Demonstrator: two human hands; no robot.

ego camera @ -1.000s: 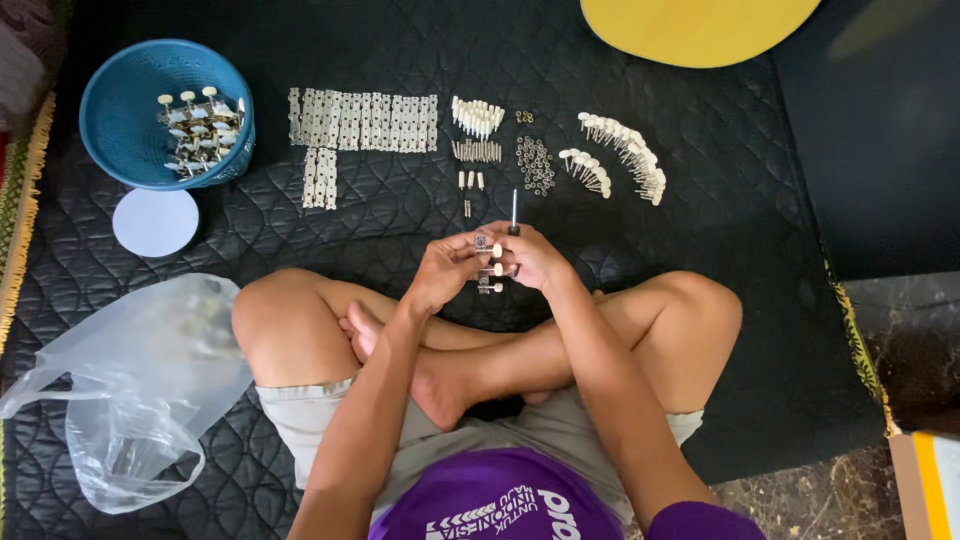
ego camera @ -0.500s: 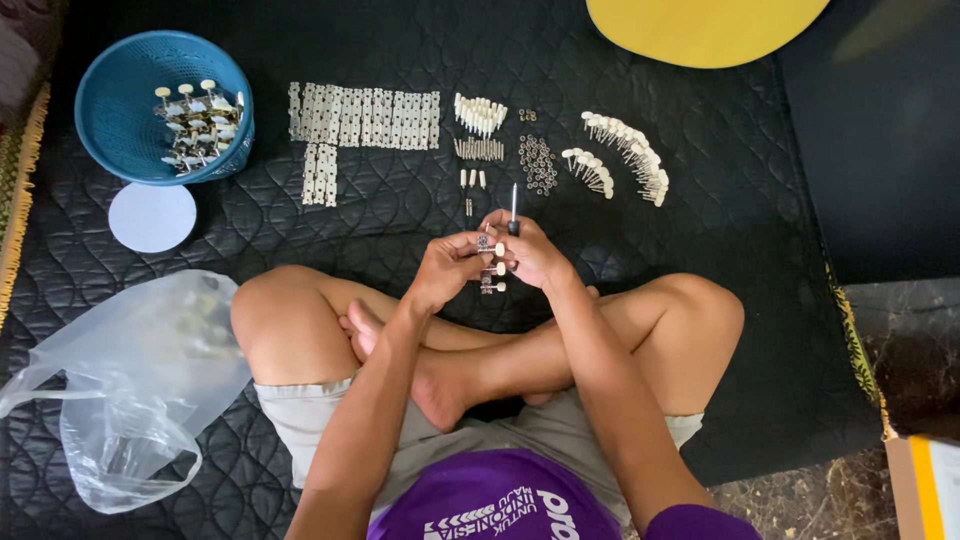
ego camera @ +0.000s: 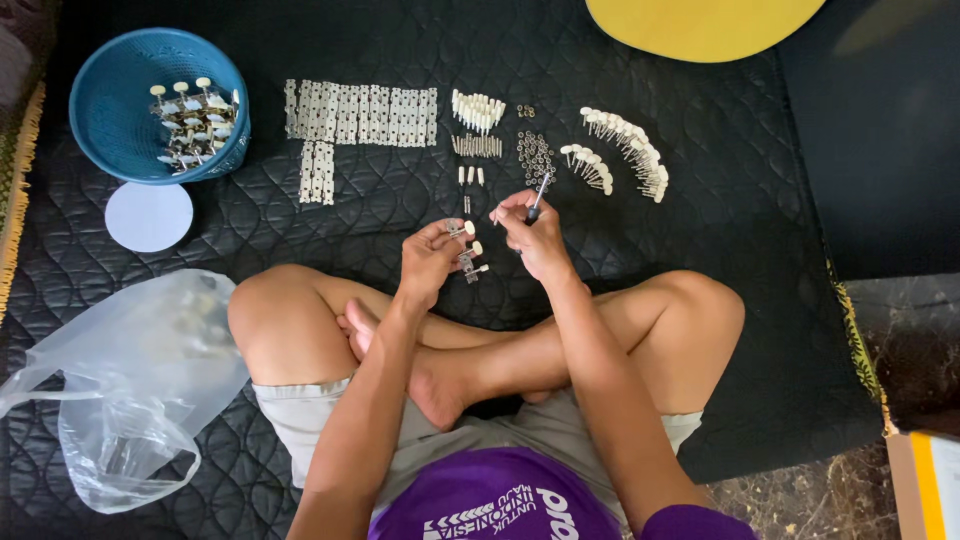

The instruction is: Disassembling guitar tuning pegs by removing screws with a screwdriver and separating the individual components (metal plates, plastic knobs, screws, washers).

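**Small metal assembly held over a quilted mat, parts laid out in rows**

A person sits cross-legged on a black quilted mat (ego camera: 760, 230). The left hand (ego camera: 428, 262) is curled around a small metal plate assembly with cream-coloured knobs (ego camera: 468, 252), fingers closed on it, just above the crossed legs near the middle of the mat. The right hand (ego camera: 535, 235) sits just beside it, fingers pinched narrow around a thin dark-handled screwdriver (ego camera: 538, 197) that points away from the body; whether its tip touches the assembly cannot be told.

Beyond the hands, toward the far edge of the mat, the parts lie sorted. A block of pale metal plates (ego camera: 360, 113) lies in a row, with a few more below its left end. To its right is a cluster of cream knobs (ego camera: 478, 110), then a short row of small pins (ego camera: 477, 146) and a scatter of tiny screws (ego camera: 535, 155). Further right, two curved lines of knobbed pegs (ego camera: 625, 145) fan out.

At the far left corner stands a blue plastic basket (ego camera: 110, 110) holding finished assemblies (ego camera: 195, 125). A round white lid (ego camera: 148, 216) lies just in front of it. A crumpled clear plastic bag (ego camera: 120, 380) lies beside the left knee. A yellow rounded board (ego camera: 705, 25) overlaps the far edge
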